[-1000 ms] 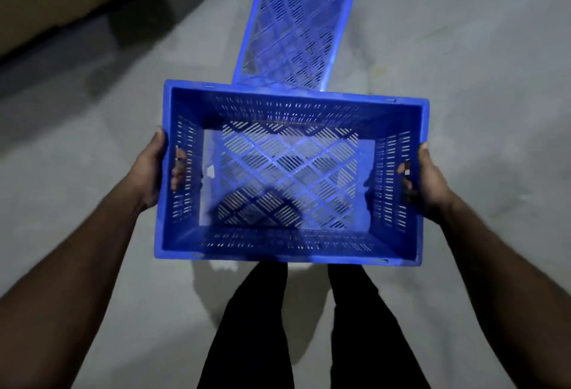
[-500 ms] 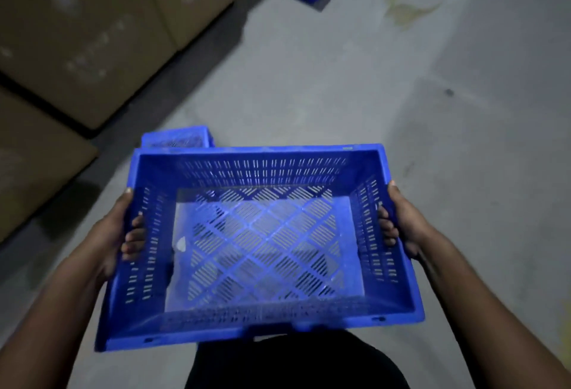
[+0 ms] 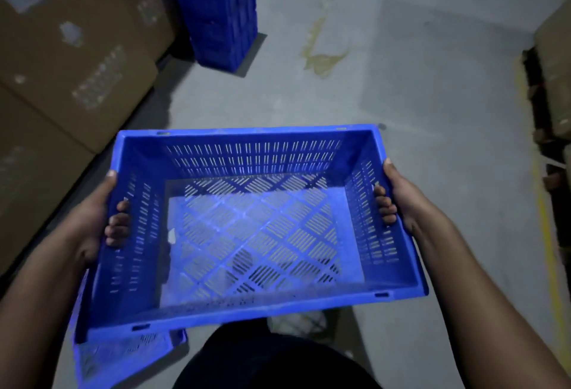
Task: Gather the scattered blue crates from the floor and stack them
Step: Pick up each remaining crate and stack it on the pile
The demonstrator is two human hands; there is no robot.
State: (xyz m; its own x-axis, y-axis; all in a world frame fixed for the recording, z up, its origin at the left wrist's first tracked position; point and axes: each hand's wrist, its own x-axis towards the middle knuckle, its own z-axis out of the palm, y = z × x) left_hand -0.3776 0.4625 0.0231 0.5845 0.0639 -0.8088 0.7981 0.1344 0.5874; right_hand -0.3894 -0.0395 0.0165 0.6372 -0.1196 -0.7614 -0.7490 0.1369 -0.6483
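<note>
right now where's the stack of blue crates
In the head view the stack of blue crates stands on the floor at the upper left, right of the cardboard boxes and beyond the held crate.

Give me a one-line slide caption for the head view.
Left hand and right hand carry an empty blue crate toward the crate stack beside cardboard boxes.
</note>
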